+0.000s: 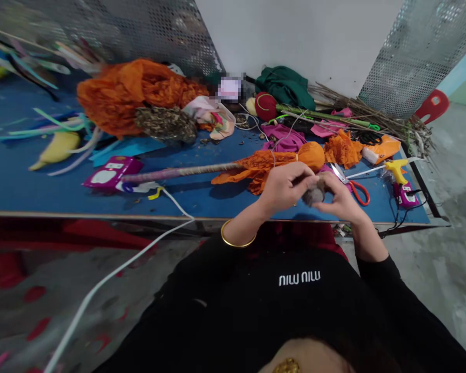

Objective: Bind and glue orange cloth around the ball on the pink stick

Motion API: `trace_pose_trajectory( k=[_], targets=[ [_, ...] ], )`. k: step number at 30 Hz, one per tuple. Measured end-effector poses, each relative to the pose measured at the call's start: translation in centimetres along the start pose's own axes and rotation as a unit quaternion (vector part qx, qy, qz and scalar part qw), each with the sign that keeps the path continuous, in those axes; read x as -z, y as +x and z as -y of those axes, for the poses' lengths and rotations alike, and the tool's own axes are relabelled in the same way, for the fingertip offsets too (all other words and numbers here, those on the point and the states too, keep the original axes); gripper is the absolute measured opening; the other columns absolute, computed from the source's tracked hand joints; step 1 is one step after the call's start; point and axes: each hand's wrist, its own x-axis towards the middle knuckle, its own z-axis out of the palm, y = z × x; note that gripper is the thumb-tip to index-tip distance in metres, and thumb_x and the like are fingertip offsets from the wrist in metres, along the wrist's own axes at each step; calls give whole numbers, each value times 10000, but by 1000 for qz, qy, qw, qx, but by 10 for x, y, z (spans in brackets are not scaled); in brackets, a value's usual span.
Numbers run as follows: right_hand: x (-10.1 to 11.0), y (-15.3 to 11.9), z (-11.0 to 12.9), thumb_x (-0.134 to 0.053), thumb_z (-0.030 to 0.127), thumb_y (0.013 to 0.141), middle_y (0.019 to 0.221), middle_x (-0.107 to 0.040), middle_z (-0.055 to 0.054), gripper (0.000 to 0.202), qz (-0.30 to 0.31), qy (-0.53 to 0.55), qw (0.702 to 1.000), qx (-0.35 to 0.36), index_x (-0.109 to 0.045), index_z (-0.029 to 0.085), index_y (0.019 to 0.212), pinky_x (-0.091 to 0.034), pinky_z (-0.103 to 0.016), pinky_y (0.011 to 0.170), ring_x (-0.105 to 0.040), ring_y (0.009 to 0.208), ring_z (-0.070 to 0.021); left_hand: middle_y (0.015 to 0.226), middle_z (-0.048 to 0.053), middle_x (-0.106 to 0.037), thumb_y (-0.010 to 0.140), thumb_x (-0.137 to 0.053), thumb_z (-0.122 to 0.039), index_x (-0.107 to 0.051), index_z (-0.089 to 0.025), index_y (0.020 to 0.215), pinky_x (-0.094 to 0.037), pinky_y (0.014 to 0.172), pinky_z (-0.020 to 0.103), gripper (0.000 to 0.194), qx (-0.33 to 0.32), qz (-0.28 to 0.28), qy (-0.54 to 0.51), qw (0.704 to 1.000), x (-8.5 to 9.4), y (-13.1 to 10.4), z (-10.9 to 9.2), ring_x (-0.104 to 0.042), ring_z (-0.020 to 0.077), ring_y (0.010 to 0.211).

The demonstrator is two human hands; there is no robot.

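Both hands meet over the front edge of the table, around a small grey-brown rounded lump (314,196) whose exact kind I cannot make out. My left hand (285,186) pinches at its top, thumb and fingers together. On its other side my right hand (337,197) grips it with bent fingers. Just behind them lies an orange cloth bundle (252,165) with a ball-shaped end (311,155), fixed on a long wrapped stick (202,169). A thin grey string arcs up near my left hand. To the right of my right hand rest scissors (360,192) with red-orange handles.
A yellow glue gun (396,171) stands at the right by a purple power strip (407,196). Another purple power strip (112,174) sits left, its white cable (140,246) hanging off the edge. Orange cloth (140,93), twigs (345,98) and a yellow banana shape (58,149) lie behind.
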Motion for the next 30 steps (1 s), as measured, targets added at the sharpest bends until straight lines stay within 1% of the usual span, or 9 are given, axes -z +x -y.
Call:
trace_pose_trajectory(
  k=[2, 6, 9, 12, 17, 20, 22, 24, 30],
  targets=[
    [-3, -1, 3, -801, 511, 777, 1103, -658, -54, 513, -6, 97, 995, 28, -606, 267, 1184, -606, -341, 787, -668, 954, -204, 701, 4, -697, 960, -631, -374, -678, -186, 762, -477, 647, 237, 278, 33, -25, -23, 999, -4, 1, 7, -620, 131, 652],
    [1, 9, -3, -794, 503, 786, 1182, -620, -88, 524, -269, 14, 963, 7, -544, 270, 1183, -590, -455, 1024, -646, 1149, -257, 722, 13, -709, 978, -567, -315, -699, -177, 783, -467, 643, 225, 273, 3, 51, -6, 999, -14, -4, 12, -635, 126, 661],
    [7, 10, -8, -760, 340, 803, 1170, -629, -115, 366, -163, -110, 980, -33, -606, 248, 1123, -559, -506, 1064, -627, 1169, -287, 750, 12, -716, 990, -600, -317, -724, -178, 819, -455, 664, 225, 253, -44, 73, 27, 996, -10, -3, 11, -629, 117, 667],
    [8, 4, -4, -750, 413, 810, 1109, -656, -78, 410, -4, 12, 1000, 13, -607, 270, 1167, -611, -449, 930, -666, 1034, -255, 721, -2, -687, 986, -616, -349, -692, -185, 802, -445, 665, 234, 258, -22, 46, 25, 998, -3, 9, 15, -603, 120, 655],
    [20, 16, -5, -699, 499, 801, 1287, -606, -84, 566, -299, 38, 953, 10, -537, 308, 1309, -569, -484, 1061, -632, 1220, -280, 756, 22, -686, 1016, -500, -333, -655, -186, 796, -451, 698, 252, 307, -52, 91, 39, 994, -13, 26, 21, -615, 135, 700],
    [26, 25, -12, -779, 382, 710, 1101, -658, -81, 437, -200, -79, 974, -68, -642, 252, 1103, -551, -518, 1047, -630, 1109, -288, 768, 36, -695, 1009, -527, -352, -668, -188, 782, -415, 695, 281, 313, -93, 120, 97, 984, -15, 36, 21, -616, 154, 722],
    [26, 23, -12, -842, 424, 667, 957, -671, -52, 429, -40, -3, 993, -111, -667, 239, 1012, -581, -484, 938, -643, 962, -263, 731, 27, -685, 991, -569, -378, -663, -191, 757, -405, 703, 292, 313, -107, 129, 79, 983, -9, 45, 22, -605, 154, 702],
    [28, 21, -6, -894, 537, 633, 949, -690, -39, 541, 16, 150, 980, -128, -673, 252, 1036, -595, -436, 862, -665, 902, -244, 708, 14, -671, 996, -579, -423, -642, -191, 743, -417, 698, 287, 350, -101, 139, -10, 985, -3, 56, 25, -589, 144, 670],
    [70, 82, 24, -950, 588, 521, 1159, -733, -47, 612, -208, 278, 938, -9, -714, 297, 1005, -622, -468, 999, -702, 1046, -255, 737, 18, -650, 1022, -605, -483, -692, -172, 821, -466, 721, 291, 380, -68, 32, -149, 986, -7, 109, 41, -600, 142, 709]
  ],
)
